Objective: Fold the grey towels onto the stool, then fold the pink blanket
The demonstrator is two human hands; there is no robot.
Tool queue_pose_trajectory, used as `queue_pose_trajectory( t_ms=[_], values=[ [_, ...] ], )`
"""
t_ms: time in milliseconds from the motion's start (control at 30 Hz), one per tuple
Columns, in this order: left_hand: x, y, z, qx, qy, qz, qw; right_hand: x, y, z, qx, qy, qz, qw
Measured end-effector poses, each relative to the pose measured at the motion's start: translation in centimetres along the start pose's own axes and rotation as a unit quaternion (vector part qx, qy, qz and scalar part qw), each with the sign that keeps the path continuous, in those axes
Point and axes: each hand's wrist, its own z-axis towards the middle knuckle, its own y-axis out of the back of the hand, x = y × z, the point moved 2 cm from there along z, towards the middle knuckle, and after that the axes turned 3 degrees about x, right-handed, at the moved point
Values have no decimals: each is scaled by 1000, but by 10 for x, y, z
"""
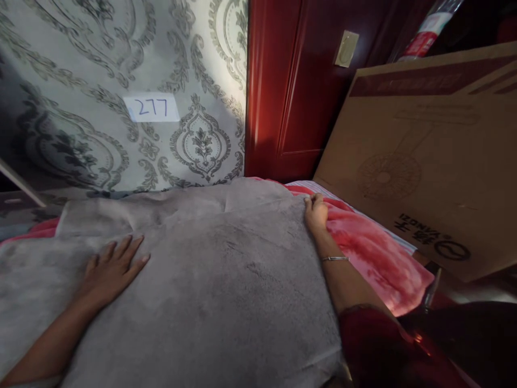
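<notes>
A grey plush blanket [218, 269] lies spread over the bed, on top of a red blanket [371, 253]. My left hand [111, 269] rests flat on the grey blanket at the left, fingers apart. My right hand [315, 211] is at the grey blanket's far right edge, fingers curled on the fabric where it meets the red blanket. A thin bangle sits on my right wrist.
A large cardboard box [424, 161] leans at the right of the bed. A dark red door [299, 86] stands behind, with patterned wallpaper [121, 64] and a paper label reading 277 [151, 108] at the left. A striped sheet edge shows under the red blanket.
</notes>
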Motion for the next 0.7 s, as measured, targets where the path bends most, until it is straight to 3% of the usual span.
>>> queue_pose_trajectory(
  t_ms=[433,600,700],
  values=[
    [1,0,-2,27,-3,-1,1000,-14,-9,-2,9,-46,-44,998],
    [-5,6,-6,13,-12,-19,1000,-7,-4,-2,51,-55,-41,996],
    [-9,11,-10,4,-16,-20,1000,-1,10,-3,100,-57,-52,992]
  ],
)
